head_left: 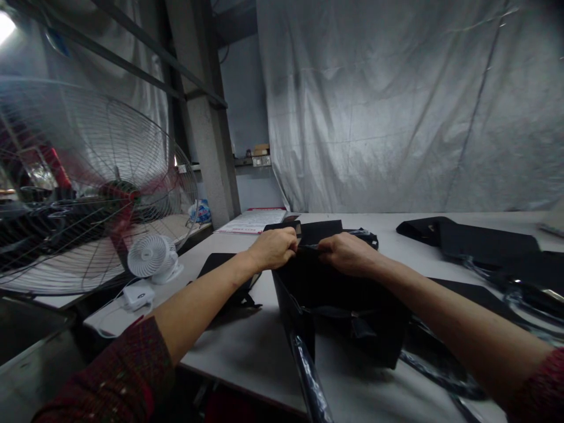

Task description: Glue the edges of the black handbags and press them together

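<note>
A black bag (339, 311) stands on the white table (247, 346) in front of me. My left hand (274, 247) is closed and pinches the far top edge of the bag. My right hand (348, 252) is closed on the same edge just to the right, the two hands nearly touching. A glossy black strap (311, 382) runs from the bag toward me over the table's front edge. What lies between the fingertips is too dark to make out beyond the bag's edge.
A large spinning floor fan (88, 188) stands at the left, with a small white desk fan (152, 257) and a white charger (138, 294) beside it. Flat black pieces (484, 241) and straps lie on the right. A printed sheet (258, 220) lies at the back. Grey sheeting hangs behind.
</note>
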### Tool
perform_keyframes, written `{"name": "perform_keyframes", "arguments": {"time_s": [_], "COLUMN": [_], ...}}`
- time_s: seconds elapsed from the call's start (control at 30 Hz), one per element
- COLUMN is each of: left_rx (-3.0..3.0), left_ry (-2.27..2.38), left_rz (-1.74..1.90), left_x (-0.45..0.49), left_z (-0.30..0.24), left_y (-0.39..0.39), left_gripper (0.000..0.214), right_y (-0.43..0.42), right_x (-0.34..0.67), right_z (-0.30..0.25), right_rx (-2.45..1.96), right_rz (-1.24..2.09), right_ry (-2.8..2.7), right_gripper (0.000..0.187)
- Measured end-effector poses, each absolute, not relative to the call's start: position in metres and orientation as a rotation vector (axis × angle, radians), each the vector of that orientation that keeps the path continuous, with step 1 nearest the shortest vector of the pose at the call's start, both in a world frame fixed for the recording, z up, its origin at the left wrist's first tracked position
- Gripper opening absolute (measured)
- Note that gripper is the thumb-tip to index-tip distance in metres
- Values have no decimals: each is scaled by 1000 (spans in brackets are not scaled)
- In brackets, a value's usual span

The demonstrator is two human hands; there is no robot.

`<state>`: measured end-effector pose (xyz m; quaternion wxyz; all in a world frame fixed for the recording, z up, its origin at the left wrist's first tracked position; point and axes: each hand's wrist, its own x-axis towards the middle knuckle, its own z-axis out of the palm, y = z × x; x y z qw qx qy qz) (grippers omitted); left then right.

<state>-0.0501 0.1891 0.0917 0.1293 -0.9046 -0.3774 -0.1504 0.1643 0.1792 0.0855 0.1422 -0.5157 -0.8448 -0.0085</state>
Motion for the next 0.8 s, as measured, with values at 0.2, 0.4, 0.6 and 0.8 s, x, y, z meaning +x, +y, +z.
{"name": "perform_keyframes", "arguments": {"time_s": [0.2,0.4,0.6,0.8], "left_rx": [-2760,-2742,-2676,-2587], "left_ry": [-1037,-1176,-1234,-1332], "left_rz": [-586,-599,-654,-542], "left_x": [-53,-57,-56,-51], "left_z": [88,86,87,91], "left_y": [191,195,191,186], "left_gripper": [3,10,11,14], "right_y": [181,182,185,182], "right_x": [165,167,168,167], "right_z": [85,83,82,84], "right_rx": [-1523,-1515,-1512,-1531], "right_rz": [-42,-13,-6,9], "right_ry": [-2418,-2414,-2414,-2416], "right_gripper": [21,19,18,20]}}
